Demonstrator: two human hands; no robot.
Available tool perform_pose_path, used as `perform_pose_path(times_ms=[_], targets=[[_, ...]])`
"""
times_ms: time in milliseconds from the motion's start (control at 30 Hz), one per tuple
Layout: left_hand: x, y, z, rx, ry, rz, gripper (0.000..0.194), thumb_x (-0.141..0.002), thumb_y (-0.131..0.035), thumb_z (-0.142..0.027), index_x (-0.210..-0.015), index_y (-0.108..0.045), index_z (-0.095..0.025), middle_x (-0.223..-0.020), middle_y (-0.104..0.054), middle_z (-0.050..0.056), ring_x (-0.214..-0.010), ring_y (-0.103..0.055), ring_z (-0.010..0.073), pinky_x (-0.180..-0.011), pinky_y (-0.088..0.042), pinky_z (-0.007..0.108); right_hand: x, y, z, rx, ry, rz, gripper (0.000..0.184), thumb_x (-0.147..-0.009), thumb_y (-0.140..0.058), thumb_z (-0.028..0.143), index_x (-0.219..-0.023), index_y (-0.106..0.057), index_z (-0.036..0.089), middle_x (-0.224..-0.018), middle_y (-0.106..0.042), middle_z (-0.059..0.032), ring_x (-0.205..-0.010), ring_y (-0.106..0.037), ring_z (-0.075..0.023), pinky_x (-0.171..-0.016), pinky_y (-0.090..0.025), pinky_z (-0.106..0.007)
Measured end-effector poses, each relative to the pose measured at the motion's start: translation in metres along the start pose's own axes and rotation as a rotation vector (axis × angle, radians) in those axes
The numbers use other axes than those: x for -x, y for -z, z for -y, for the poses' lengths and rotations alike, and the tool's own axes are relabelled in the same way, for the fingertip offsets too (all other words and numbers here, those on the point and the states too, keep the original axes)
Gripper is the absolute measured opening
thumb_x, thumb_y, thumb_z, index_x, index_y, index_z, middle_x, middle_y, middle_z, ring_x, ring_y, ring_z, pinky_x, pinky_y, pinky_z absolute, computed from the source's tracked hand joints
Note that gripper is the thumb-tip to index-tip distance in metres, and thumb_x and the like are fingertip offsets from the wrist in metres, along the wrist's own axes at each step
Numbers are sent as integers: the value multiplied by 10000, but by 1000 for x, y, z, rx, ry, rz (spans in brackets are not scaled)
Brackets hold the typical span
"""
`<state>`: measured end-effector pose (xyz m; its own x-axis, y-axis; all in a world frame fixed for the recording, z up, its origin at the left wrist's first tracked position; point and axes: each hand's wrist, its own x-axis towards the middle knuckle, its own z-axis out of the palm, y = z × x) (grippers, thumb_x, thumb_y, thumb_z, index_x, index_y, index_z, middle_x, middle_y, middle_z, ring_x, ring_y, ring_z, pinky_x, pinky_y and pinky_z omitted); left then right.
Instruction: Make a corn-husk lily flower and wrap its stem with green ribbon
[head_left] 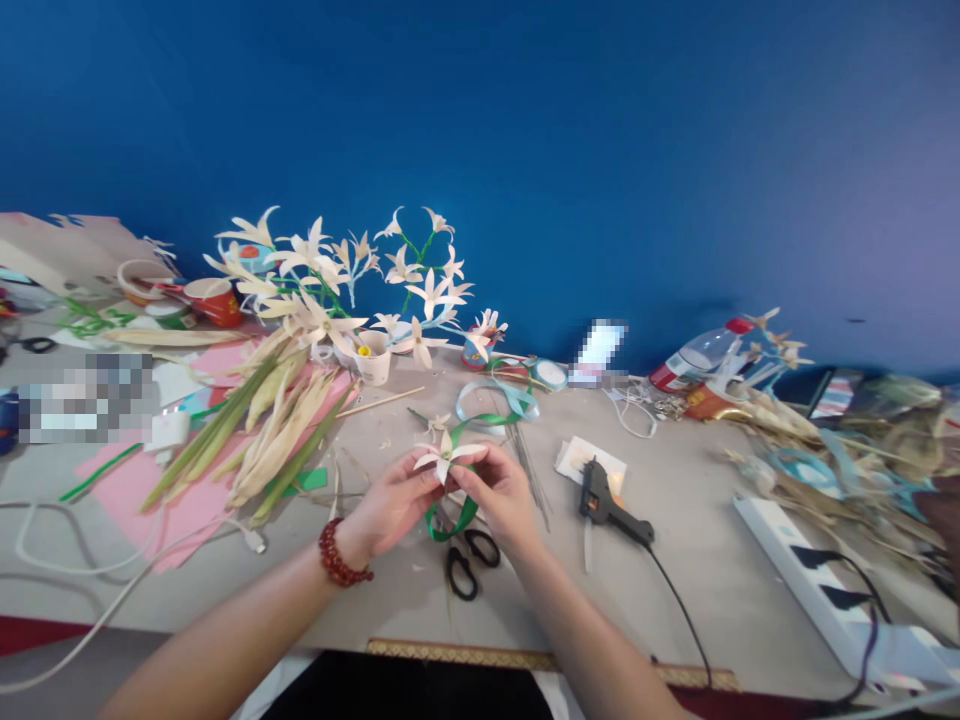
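A small cream-coloured handmade flower [447,457] with narrow pointed petals is held up in front of me between both hands. My left hand [394,500], with a red bead bracelet at the wrist, is closed on its left side. From the right, my right hand [501,492] pinches at the flower's base, its thumb and fingers close together. A green ribbon [466,517] curls below the fingers; whether they also grip it is hard to tell. Black-handled scissors [463,572] lie on the table just under the hands. Another small flower [436,425] is behind the held one.
Corn husks [289,440] lie on pink paper [112,490] at left. Finished flowers [326,325] stand behind in a paper cup [372,360]. At right are a glue gun [600,495] with its cord, a power strip [795,590] and a plastic bottle [701,358]. Thin wires [529,470] lie near my right hand.
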<state>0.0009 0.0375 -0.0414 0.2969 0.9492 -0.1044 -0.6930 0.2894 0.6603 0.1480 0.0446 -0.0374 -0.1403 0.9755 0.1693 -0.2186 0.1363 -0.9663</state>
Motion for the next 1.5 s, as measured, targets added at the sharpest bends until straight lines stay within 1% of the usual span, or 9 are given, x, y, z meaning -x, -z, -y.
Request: perform_pose_path(times_ms=[167, 300, 533, 700, 833, 1033, 1200, 1333, 1500], targets=[[0, 4, 1, -22, 5, -4, 137, -690, -813, -184, -781, -711, -189, -799, -690, 14, -798, -642, 156, -817, -504, 307, 0, -2, 0, -16, 8, -5, 176, -757, -763, 345, -771, -648, 213, -791, -657, -4, -756, -616, -170, -715, -515, -307], [-1, 6, 0, -9, 2, -25, 216, -647, -844, -188, -823, -719, -198, -788, -694, 1, -785, -639, 150, -789, -496, 297, 1, -3, -1, -66, -17, 0, 162, -757, -771, 326, -791, -656, 219, -796, -655, 8, -754, -613, -156, -725, -505, -289], [-3, 8, -2, -52, -8, 8, 184, -620, -863, -217, -726, -718, -183, -724, -644, -20, -673, -575, 101, -649, -452, 225, 2, -5, -8, -144, -27, -6, 176, -742, -789, 301, -811, -651, 217, -787, -629, 18, -746, -583, -146, -705, -483, -268], [-3, 7, -1, -66, -14, 4, 191, -641, -849, -202, -775, -716, -176, -718, -638, -25, -662, -555, 87, -661, -441, 209, 2, -5, -11, -159, -17, 3, 170, -741, -791, 298, -799, -652, 221, -797, -640, 17, -766, -590, -148, -729, -478, -260], [-2, 5, 1, -39, -45, -38, 209, -631, -849, -179, -786, -708, -187, -707, -638, -36, -673, -561, 86, -665, -444, 199, 1, -4, -13, -168, -16, 12, 171, -743, -790, 302, -798, -647, 225, -804, -649, 12, -759, -602, -154, -723, -488, -269], [-1, 2, 4, -63, -80, -45, 156, -689, -806, -149, -793, -697, -187, -706, -634, -39, -707, -567, 84, -692, -448, 185, 1, -5, -14, -150, -10, -7, 176, -755, -778, 308, -814, -638, 218, -827, -654, 3, -785, -611, -155, -747, -501, -280], [1, -2, 6, -111, -159, -142, 149, -666, -824, -183, -762, -711, -173, -733, -658, -27, -717, -576, 94, -701, -460, 189, 1, -6, -8, -53, 59, -42, 177, -773, -759, 331, -816, -630, 217, -806, -649, -1, -765, -605, -157, -732, -500, -285], [3, -3, 6, -158, -197, -151, 130, -666, -825, -188, -753, -729, -174, -740, -667, -25, -732, -579, 99, -723, -464, 193, 2, -7, -3, 49, 139, -69, 158, -805, -726, 336, -813, -619, 220, -791, -622, -2, -754, -587, -159, -713, -477, -286], [5, -4, 5, -183, -198, -154, 132, -665, -828, -199, -771, -750, -187, -766, -711, -9, -749, -596, 110, -731, -469, 197, 4, -6, 2, 115, 267, -42, 135, -830, -695, 308, -804, -599, 217, -794, -599, -12, -756, -570, -165, -686, -451, -283]])
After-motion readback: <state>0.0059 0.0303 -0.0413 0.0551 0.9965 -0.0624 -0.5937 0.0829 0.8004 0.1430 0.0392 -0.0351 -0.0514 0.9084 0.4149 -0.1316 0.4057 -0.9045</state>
